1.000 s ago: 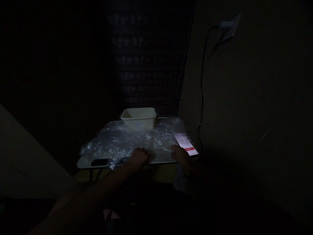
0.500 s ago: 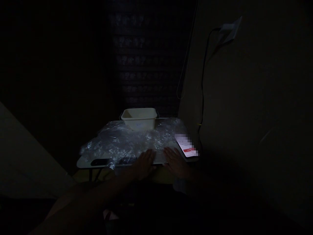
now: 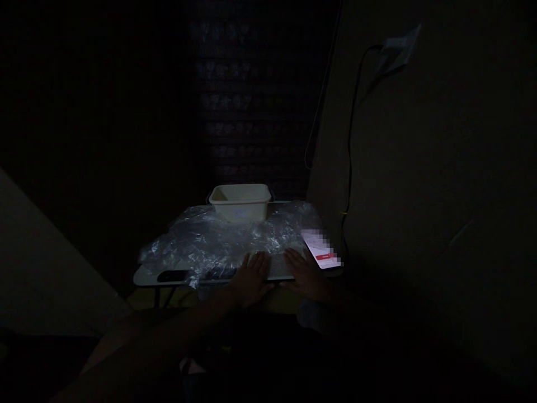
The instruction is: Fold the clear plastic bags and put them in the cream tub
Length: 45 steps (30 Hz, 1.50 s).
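Note:
My left hand [image 3: 250, 280] lies palm down, fingers outstretched, at the front edge of a small white table [image 3: 146, 276]. Its fingertips reach the near side of a crumpled clear plastic sheet [image 3: 210, 235]. Beside it my right hand [image 3: 304, 274] rests flat with spread fingers on the table's front part, near a lit phone [image 3: 319, 249]. Neither hand holds anything. A cream plastic tub [image 3: 241, 210] with dark side handles stands at the back, on the sheet.
The room is very dark. A cable [image 3: 349, 145] hangs from a wall outlet [image 3: 396, 50] at the right. Behind the table is a slatted dark blind [image 3: 235, 101], with a looped cord [image 3: 310, 162] beside it. A dark slot [image 3: 172, 276] marks the table's front left.
My left hand has shifted slightly right and forward, and my right hand a little forward. The view has moved slightly; tub, sheet and phone stay in place on the table.

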### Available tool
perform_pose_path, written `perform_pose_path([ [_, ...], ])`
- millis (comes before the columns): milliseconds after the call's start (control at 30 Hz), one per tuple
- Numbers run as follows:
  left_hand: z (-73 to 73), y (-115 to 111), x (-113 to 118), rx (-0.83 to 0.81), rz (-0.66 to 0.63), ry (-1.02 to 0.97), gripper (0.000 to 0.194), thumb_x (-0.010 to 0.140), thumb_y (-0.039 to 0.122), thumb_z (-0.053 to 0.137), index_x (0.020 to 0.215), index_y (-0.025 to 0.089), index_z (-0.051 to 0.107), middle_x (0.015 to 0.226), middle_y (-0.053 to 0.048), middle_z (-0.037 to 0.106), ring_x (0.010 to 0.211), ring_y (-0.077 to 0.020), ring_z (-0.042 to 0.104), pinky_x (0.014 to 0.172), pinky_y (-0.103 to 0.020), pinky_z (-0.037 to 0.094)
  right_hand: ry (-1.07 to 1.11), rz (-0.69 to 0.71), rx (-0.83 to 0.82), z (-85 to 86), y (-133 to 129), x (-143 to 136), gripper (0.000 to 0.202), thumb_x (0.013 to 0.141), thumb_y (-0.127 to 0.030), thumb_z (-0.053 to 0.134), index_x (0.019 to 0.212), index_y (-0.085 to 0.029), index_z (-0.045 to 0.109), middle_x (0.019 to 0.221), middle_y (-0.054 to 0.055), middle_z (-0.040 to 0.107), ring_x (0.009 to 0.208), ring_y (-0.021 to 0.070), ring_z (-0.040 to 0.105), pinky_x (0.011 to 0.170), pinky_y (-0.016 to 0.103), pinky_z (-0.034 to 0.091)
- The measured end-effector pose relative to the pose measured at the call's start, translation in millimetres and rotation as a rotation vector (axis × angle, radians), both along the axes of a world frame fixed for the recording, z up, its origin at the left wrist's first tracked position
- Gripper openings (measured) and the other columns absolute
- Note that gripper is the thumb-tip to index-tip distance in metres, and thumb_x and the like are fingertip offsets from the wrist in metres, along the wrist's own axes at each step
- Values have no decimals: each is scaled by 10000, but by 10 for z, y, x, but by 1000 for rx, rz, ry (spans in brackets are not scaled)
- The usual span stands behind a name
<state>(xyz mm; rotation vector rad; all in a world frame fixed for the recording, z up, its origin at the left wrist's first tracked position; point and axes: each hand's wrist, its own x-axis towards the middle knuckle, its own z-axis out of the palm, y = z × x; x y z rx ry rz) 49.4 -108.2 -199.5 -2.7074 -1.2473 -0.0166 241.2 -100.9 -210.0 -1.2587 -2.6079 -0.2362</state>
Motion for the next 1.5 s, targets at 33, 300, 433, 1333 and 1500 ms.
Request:
perform_pose_path([
  [33, -2, 14, 25, -2, -29, -2, 625, 745, 471, 168, 1211, 57, 126, 1269, -161, 153, 1161, -240, 51, 912, -419, 47, -8, 25, -4, 17, -4, -33, 689, 685, -550, 278, 1189, -82, 246, 1238, 146, 261, 1148, 230, 154, 917, 443, 55],
  [300, -55, 46, 119, -112, -90, 36, 774, 645, 482, 332, 1204, 16, 70, 1272, -196, 82, 1158, -253, 20, 918, -384, 52, -61, 101, -87, -16, 18, -121, 730, 664, -546, 318, 1207, -77, 189, 1249, 148, 236, 1150, 217, 152, 923, 417, 59],
  [433, -40, 29, 95, -143, -51, 36, 776, 636, 478, 354, 1205, 28, 78, 1269, -206, 77, 1153, -272, 13, 911, -400, 59, -67, 66, -103, -86, 37, -32, 714, 666, -527, 331, 1210, -88, 184, 1251, 144, 233, 1149, 224, 155, 916, 435, 64],
  [1333, 99, 47, 7, -194, 28, -384, 239, 674, 142, 421, 883, 135, 537, 974, -105, 537, 936, -224, 448, 859, -371, 222, 101, 58, 12, 29, -21, 130, 367, 656, -295, 441, 1004, -182, 470, 1108, 73, 447, 1068, 213, 299, 896, 422, 115],
  [1500, 251, 221, -67, -334, 167, -737, 147, 630, 186, 461, 708, 170, 586, 781, -47, 604, 778, -199, 523, 746, -315, 340, 346, 77, -21, 144, 86, 92, 145, 672, -199, 422, 693, -188, 565, 798, 35, 587, 848, 172, 474, 785, 355, 288],
])
